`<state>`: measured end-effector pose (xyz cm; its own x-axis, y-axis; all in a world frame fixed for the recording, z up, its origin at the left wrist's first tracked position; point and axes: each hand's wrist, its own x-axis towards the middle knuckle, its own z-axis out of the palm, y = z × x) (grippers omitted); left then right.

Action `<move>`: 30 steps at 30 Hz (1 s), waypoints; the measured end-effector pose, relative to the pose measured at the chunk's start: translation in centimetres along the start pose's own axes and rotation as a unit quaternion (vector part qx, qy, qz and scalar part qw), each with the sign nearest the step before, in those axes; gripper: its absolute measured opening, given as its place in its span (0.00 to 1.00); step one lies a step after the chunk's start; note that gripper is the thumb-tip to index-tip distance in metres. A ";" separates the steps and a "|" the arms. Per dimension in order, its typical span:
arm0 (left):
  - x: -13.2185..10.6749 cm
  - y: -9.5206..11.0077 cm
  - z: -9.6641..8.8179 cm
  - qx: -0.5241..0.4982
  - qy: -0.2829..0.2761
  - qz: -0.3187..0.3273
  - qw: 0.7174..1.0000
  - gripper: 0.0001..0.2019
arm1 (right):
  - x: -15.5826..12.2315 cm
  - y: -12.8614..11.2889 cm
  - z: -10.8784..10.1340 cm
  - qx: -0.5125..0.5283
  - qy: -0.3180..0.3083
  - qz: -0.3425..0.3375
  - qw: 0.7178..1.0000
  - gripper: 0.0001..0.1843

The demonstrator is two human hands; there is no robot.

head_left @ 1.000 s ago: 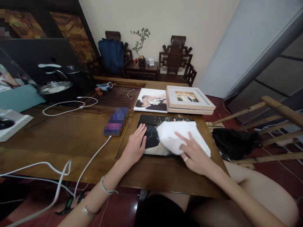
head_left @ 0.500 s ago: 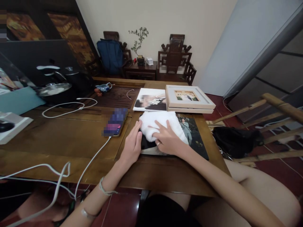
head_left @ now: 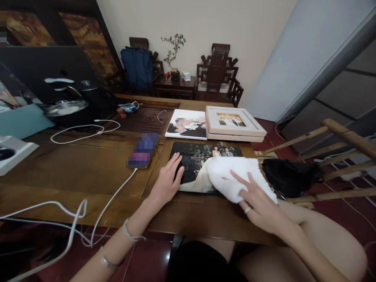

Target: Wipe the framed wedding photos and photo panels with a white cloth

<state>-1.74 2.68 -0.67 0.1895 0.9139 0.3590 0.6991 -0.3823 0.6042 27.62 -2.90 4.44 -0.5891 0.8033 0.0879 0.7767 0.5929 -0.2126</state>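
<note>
A dark photo panel (head_left: 190,158) showing a couple in wedding clothes lies flat on the wooden table. My left hand (head_left: 167,178) rests on its left edge, fingers stretched out and holding nothing. Over the panel's lower right part lies a white fluffy cloth (head_left: 232,174), which hides that corner and reaches past the table edge. My right hand (head_left: 258,205) presses on the cloth and grips it, with some fingertips hidden in its folds.
Behind the panel lie a white-edged photo print (head_left: 188,125) and stacked light wood frames (head_left: 235,121). A phone (head_left: 143,150) with a white charging cable (head_left: 114,203) is to the left. A bamboo chair (head_left: 317,196) holding a black bag stands at the right.
My right hand has slid the cloth to the right and toward me, uncovering the panel's left and upper middle. My left hand stays at the left edge.
</note>
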 end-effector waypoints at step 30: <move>0.0 -0.1 0.2 0.051 -0.029 0.007 0.998 0.21 | 8.1 5.9 -1.0 0.051 0.014 0.085 0.995 0.14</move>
<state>-1.64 2.71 -0.86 0.2377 0.9160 0.3232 0.7623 -0.3822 0.5223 27.65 7.10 4.91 -0.4430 0.8938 0.0698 0.8373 0.4403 -0.3240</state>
